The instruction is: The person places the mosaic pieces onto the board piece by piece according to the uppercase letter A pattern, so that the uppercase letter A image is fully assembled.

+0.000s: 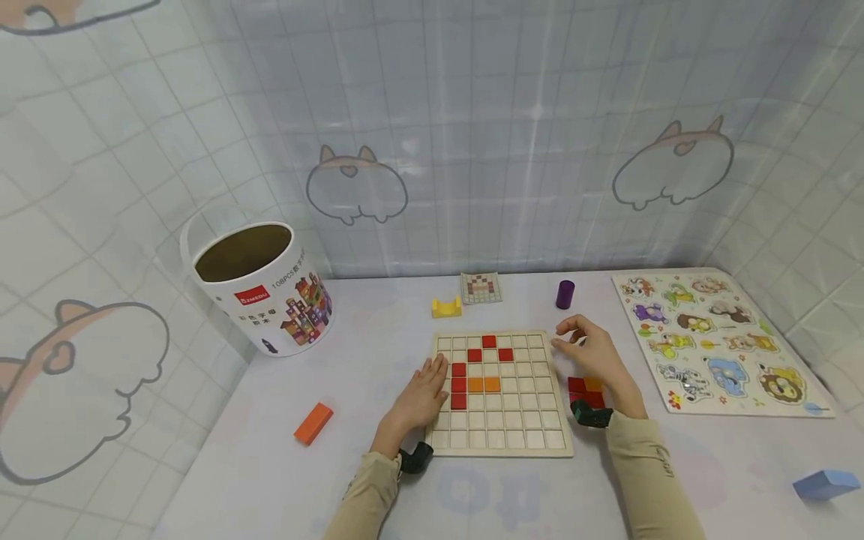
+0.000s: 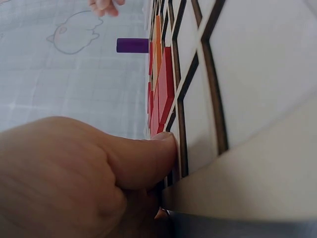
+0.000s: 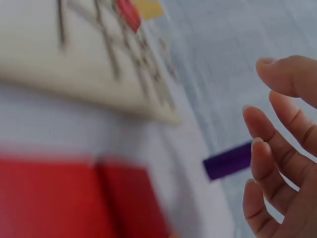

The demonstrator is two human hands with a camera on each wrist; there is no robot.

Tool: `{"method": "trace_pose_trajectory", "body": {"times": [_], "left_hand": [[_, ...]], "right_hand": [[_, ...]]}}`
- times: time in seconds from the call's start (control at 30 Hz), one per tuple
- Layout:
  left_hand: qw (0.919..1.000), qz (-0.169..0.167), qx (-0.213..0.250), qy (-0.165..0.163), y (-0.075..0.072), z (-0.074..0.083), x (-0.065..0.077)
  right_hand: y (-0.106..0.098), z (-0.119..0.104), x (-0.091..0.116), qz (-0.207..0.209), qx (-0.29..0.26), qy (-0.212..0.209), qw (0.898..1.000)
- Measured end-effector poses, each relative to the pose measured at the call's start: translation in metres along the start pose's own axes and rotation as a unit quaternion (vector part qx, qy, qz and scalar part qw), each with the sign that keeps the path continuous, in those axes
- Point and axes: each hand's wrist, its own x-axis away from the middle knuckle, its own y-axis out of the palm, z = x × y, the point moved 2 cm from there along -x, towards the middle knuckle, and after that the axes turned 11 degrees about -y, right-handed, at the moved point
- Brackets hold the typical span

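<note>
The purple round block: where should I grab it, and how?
Probably pinch the purple round block around its upper sides, thumb and fingers opposite each other. Come from the near side, slightly above, where the right hand is. It stands upright on the table, slim and round, with nothing touching its sides.

Play area, type of building not determinable: grid-patterned sheeting (image 1: 486, 195) with cartoon animals (image 1: 358, 187) encloses a white surface (image 1: 378, 330) bearing a block bucket (image 1: 277, 311), an animal puzzle (image 1: 705, 360) and a tile board (image 1: 533, 420).
</note>
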Motion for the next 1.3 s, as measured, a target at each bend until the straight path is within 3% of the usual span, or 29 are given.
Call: {"method": "trace_pose_trajectory", "body": {"times": [0.27,0.53,0.83,1.07,1.2,1.3], "left_hand": [[1.0,-0.002,0.001,-0.005,0.0,0.001,0.001],[0.9999,-0.005,0.015,-0.005,0.002,0.003,0.002],[1.0,-0.002,0.006,-0.004,0.003,-0.001,0.0],[1.0,-0.002,0.008,-0.005,0.004,-0.002,-0.002],[0.9999,-0.003,0.009,-0.006,0.003,-0.001,0.0],[0.9999,-0.003,0.011,-0.004,0.001,0.0,0.001]], "right_hand": [[-0.005,0.033,0.009,-0.025,-0.01,0.069,0.997],[-0.013,0.042,0.019,-0.048,-0.035,0.089,0.994],[-0.03,0.042,0.033,-0.113,-0.071,0.059,0.989],[-0.047,0.046,0.04,-0.176,-0.11,0.041,0.977],[-0.048,0.043,0.043,-0.215,-0.093,0.025,0.972],[-0.044,0.039,0.041,-0.22,-0.073,0.009,0.973]]}}
